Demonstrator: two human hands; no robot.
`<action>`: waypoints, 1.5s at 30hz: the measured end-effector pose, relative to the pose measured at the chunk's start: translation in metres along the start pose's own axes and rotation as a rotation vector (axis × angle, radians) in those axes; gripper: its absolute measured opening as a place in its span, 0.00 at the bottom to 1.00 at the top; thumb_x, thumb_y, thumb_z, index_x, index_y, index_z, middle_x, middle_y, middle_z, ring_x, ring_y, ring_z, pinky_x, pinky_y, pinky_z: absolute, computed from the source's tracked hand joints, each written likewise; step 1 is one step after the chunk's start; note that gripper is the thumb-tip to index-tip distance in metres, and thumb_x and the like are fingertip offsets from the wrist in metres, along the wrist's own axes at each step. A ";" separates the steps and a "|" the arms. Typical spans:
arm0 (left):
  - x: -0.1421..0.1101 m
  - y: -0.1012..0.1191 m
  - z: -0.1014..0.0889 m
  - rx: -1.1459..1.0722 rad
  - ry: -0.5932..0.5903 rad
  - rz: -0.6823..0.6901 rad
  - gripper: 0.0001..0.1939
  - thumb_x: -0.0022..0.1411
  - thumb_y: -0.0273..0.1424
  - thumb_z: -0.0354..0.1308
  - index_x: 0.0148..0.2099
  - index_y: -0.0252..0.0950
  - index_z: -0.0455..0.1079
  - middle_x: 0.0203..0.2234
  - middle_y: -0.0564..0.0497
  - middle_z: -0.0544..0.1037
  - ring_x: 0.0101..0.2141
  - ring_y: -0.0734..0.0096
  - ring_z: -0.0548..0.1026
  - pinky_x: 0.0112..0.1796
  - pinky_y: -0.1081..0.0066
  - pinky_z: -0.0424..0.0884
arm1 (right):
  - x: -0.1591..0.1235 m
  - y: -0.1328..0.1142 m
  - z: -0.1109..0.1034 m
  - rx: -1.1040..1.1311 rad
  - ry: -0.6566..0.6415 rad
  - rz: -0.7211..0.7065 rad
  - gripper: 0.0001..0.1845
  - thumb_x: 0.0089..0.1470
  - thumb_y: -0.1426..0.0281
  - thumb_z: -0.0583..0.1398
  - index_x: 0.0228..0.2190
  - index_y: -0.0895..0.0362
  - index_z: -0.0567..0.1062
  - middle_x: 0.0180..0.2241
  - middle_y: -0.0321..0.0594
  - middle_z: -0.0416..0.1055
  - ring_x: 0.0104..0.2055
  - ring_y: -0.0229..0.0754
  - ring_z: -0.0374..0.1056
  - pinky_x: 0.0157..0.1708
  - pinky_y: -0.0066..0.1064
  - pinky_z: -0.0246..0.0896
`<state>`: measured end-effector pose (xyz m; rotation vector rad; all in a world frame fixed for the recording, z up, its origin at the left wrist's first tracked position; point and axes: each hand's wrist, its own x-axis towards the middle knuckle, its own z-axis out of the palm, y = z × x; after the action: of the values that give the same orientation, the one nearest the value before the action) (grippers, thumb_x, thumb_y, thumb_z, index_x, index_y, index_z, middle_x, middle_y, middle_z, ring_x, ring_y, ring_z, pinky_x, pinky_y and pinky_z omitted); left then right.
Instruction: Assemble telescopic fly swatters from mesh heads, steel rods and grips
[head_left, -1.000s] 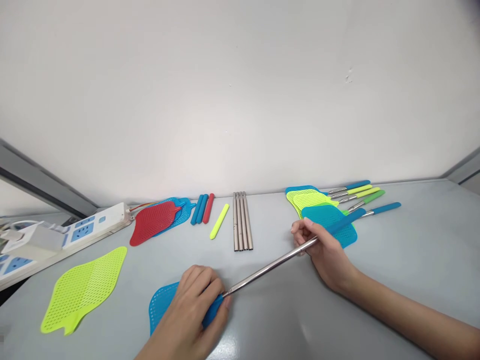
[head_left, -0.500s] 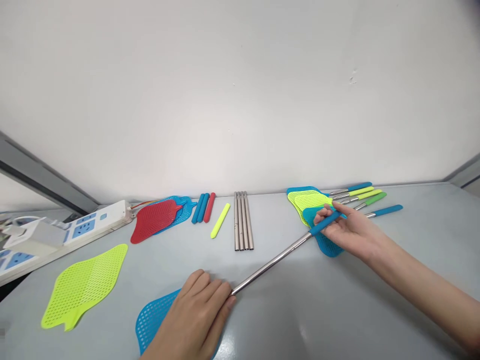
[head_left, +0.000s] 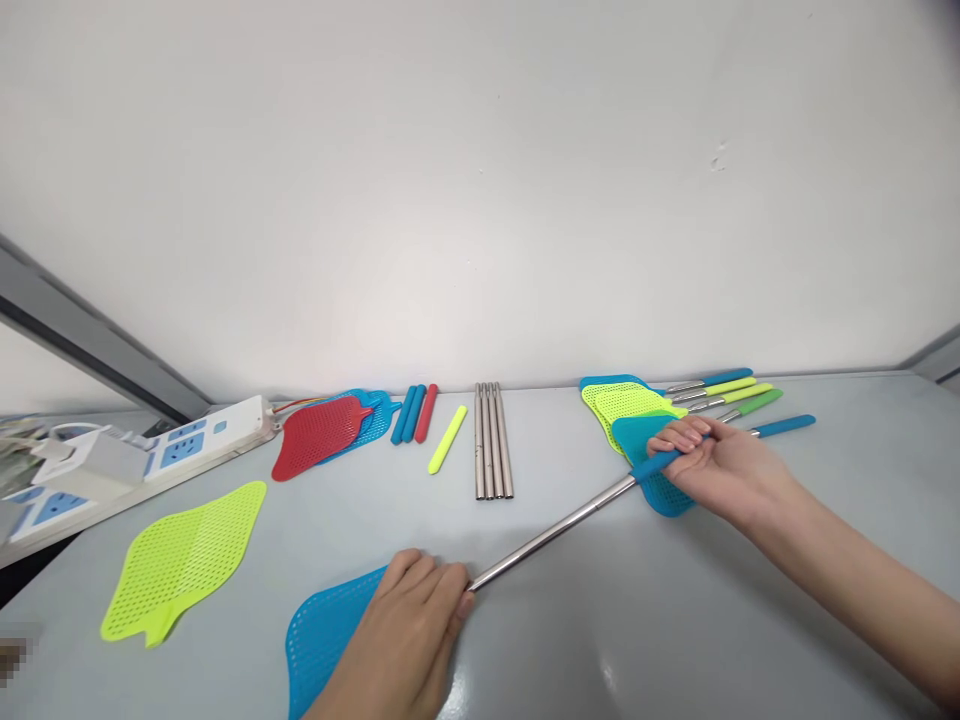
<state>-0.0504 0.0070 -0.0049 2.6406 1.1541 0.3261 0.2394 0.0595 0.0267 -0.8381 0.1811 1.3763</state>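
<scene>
A blue fly swatter (head_left: 326,625) with a metal rod (head_left: 555,533) lies across the front, slanting up to the right. My left hand (head_left: 405,625) is closed over the neck where its head meets the rod, hiding the joint. At the other end, the fingers of my right hand (head_left: 712,455) curl around the blue grip (head_left: 652,466), palm turned upward. Behind that hand lie finished-looking swatters with teal (head_left: 645,435) and yellow-green (head_left: 626,402) heads, their blue, yellow and green grips (head_left: 757,402) pointing right.
Bare metal rods (head_left: 491,450) lie side by side mid-table. Left of them are a yellow grip (head_left: 448,440), a red grip (head_left: 426,413) and blue grips (head_left: 409,413). Red (head_left: 322,435) and yellow-green (head_left: 187,555) swatter heads lie further left, beside a white power strip (head_left: 214,440).
My right hand's fingers have closed further around the blue grip. The left hand stays at the neck, and the whole view has shifted slightly.
</scene>
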 end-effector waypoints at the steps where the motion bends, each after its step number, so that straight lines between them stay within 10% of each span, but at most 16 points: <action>1: -0.001 0.000 0.001 -0.009 -0.002 0.000 0.11 0.62 0.27 0.37 0.27 0.37 0.54 0.21 0.53 0.65 0.23 0.70 0.62 0.29 0.69 0.60 | -0.002 0.000 0.000 -0.005 -0.015 -0.020 0.13 0.46 0.81 0.43 0.16 0.56 0.48 0.12 0.29 0.46 0.11 0.30 0.45 0.11 0.23 0.47; 33: -0.006 -0.002 0.001 -0.167 -0.098 -0.097 0.12 0.63 0.30 0.35 0.27 0.37 0.50 0.21 0.55 0.64 0.23 0.71 0.60 0.30 0.68 0.59 | -0.011 0.025 -0.009 0.172 -0.174 -0.035 0.15 0.44 0.81 0.45 0.15 0.56 0.43 0.14 0.28 0.33 0.13 0.33 0.34 0.10 0.23 0.39; 45: -0.006 -0.002 -0.004 -0.217 -0.163 -0.198 0.14 0.64 0.33 0.36 0.26 0.38 0.53 0.22 0.54 0.64 0.27 0.70 0.62 0.32 0.69 0.61 | -0.010 0.013 -0.003 -0.051 -0.291 0.065 0.17 0.48 0.78 0.47 0.12 0.57 0.50 0.12 0.28 0.43 0.13 0.30 0.44 0.15 0.22 0.50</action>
<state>-0.0572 0.0047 -0.0025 2.2982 1.2375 0.1827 0.2259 0.0498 0.0247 -0.6694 -0.0527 1.5520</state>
